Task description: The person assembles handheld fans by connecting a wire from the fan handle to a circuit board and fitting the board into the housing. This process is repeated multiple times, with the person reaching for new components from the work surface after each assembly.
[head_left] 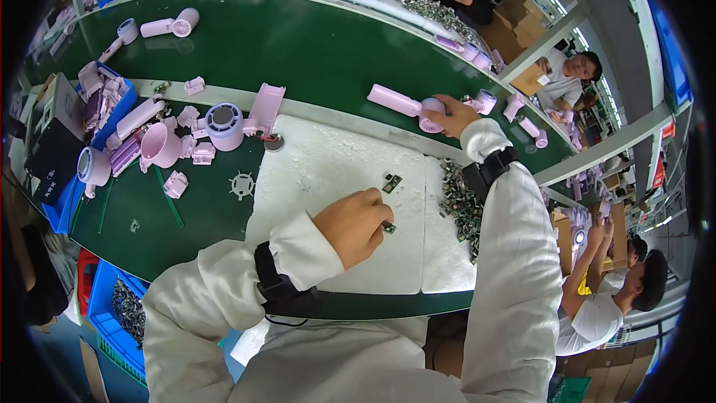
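My left hand (353,228) is over the white foam sheet (328,157), its fingers closed on a small green circuit board (388,227). Another little circuit board (391,183) lies on the foam just beyond it. My right hand (456,118) reaches to the far side, fingers wrapped round the round head of a lilac handheld fan (395,100) on the green belt. The fan's handle points left. Just right of that hand lies another lilac fan part (485,101). A heap of small circuit boards (462,209) rests on the foam's right part.
Left of the foam are lilac housings, including a round fan head (224,125) and a cup-like shell (160,145). A blue bin (128,97) holds more shells. Assembled fans (181,24) lie on the far belt (298,45). Co-workers sit across and to the right, beyond a white frame (604,145).
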### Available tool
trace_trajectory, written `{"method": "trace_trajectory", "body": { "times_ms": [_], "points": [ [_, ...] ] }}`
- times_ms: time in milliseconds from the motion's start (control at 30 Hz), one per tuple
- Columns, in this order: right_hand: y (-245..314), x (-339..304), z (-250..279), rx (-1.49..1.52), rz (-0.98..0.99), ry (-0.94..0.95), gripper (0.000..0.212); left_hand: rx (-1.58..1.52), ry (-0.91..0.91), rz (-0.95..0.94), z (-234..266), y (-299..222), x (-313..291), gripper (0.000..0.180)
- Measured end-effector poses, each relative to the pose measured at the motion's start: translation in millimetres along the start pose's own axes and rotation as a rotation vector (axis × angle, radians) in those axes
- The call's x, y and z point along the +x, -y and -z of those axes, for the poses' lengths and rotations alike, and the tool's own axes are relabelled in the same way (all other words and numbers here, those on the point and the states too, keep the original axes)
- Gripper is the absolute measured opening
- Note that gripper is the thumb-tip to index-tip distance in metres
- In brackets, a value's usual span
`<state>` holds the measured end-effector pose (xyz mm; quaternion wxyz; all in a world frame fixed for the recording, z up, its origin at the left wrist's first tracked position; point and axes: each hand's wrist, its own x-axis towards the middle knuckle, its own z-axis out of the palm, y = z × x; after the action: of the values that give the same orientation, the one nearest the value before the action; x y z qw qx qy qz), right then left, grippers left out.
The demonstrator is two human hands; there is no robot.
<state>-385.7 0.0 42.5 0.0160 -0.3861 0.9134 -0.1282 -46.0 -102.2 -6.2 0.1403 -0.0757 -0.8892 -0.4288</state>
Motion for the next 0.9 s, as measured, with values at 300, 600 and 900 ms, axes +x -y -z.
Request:
{"method": "trace_trajectory", "body": {
  "times_ms": [300, 600, 900],
  "points": [
    [42, -83, 53, 0.551, -0.026, 0.014, 0.067, -0.384, -0.628, 0.013, 33, -8, 14, 0.025],
    [80, -213, 42, 0.172, 0.538, 0.180, 0.064, -0.842, -0.285, 0.175, 26, -18, 22, 0.023],
    [99, -273, 53, -0.001, 0.359, 0.054, 0.035, -0.732, 0.095, 0.184, 23, -71, 0, 0.029]
  ]
}}
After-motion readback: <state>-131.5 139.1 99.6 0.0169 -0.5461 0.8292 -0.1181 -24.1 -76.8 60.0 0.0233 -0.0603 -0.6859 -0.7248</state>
